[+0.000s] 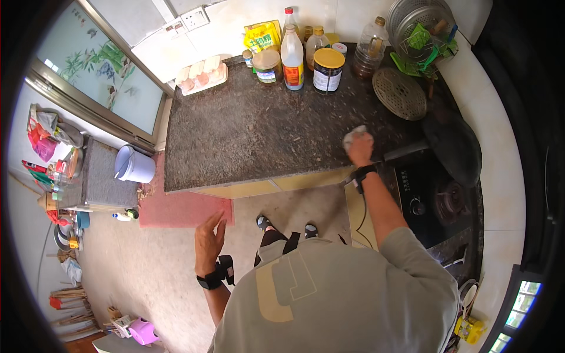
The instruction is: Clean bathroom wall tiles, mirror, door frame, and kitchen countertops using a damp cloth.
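Observation:
My right hand (362, 149) presses a pale, crumpled cloth (353, 133) onto the dark speckled stone countertop (234, 137). Hand and cloth are slightly blurred, and the fingers partly cover the cloth. Just right of it lies the handle (405, 151) of a dark wok or pan (457, 145). My left hand (209, 242) hangs in the air over the floor, in front of the counter's near edge. It holds nothing; its fingers are loosely bent, with the thumb apart.
A black gas stove (428, 198) is right of my forearm. A perforated metal steamer plate (399, 93), a yellow-lidded tub (329, 68), a white bottle (291, 57) and an egg carton (202, 76) line the counter's back. A white bucket (136, 165) stands at left by a red mat (185, 209).

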Demonstrator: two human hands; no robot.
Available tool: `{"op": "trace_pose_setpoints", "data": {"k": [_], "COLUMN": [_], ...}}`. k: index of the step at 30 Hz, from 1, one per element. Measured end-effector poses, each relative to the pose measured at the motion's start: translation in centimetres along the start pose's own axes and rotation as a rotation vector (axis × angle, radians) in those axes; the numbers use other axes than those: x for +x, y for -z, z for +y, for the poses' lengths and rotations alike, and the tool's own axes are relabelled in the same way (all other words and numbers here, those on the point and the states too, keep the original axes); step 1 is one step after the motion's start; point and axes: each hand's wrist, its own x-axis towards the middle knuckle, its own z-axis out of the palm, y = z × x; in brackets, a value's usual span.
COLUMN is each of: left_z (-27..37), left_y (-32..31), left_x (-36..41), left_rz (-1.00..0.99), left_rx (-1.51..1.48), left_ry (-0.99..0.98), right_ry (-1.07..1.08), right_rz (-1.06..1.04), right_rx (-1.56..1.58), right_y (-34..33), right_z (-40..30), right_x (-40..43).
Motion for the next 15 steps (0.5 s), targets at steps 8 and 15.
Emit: {"op": "trace_pose_setpoints", "data": {"k": [8, 15], "left_z": [-4.1, -7.5], "left_y": [2.1, 5.1], "left_x": [6.2, 9.4], "left_rz": [-0.057, -0.102], "left_rx": [-0.002, -0.036], "left_ry": [-0.048, -0.025], "right_ry": [0.640, 0.544], "right_rz": [-0.215, -0.305], "right_rx": [0.233, -0.042], "right_y": [-2.0, 1.4], "right_z": [-20.5, -16.9], "right_x": [-7.8, -2.1]}}
